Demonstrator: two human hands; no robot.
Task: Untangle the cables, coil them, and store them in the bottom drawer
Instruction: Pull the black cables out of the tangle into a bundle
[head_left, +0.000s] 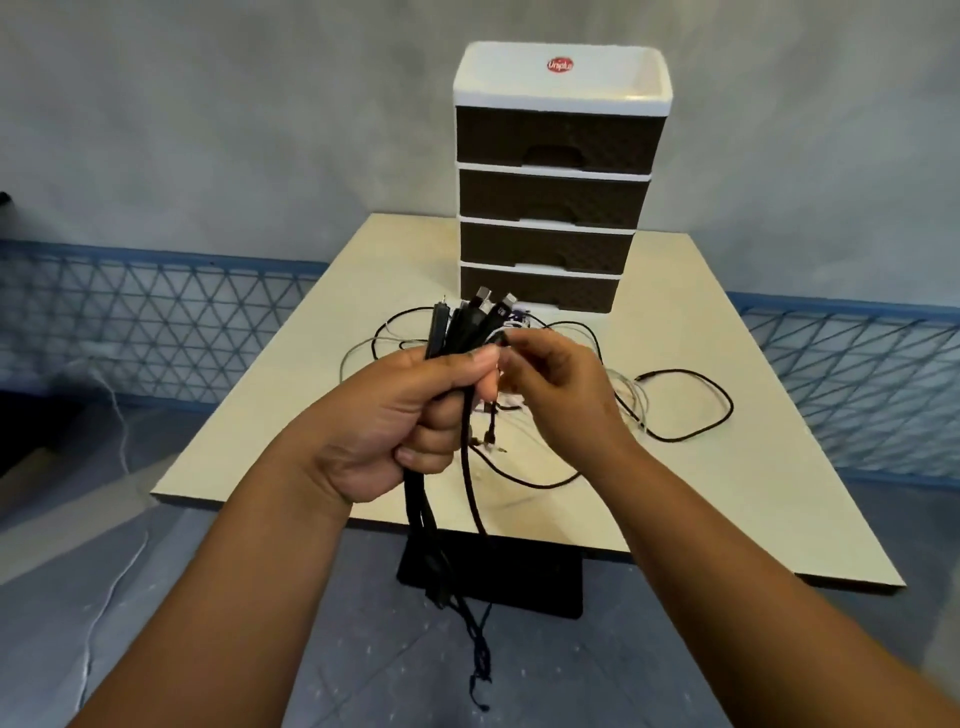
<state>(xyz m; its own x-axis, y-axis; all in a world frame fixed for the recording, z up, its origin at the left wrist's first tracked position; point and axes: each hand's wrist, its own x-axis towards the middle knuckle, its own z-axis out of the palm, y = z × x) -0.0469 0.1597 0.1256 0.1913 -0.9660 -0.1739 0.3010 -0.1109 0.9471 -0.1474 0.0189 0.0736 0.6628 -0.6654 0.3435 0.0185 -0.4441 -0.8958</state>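
My left hand grips a bundle of black cables in its fist, plug ends sticking up above the thumb. The cables' tails hang below the fist, past the table's front edge toward the floor. My right hand pinches a black plug end beside the top of the bundle. More black and white cables lie tangled on the table behind my hands. The brown-and-white drawer unit stands at the back of the table, its bottom drawer closed.
The beige tabletop stands on a black pedestal base. A white cable trails over the grey floor at left. A blue lattice fence runs along the wall behind.
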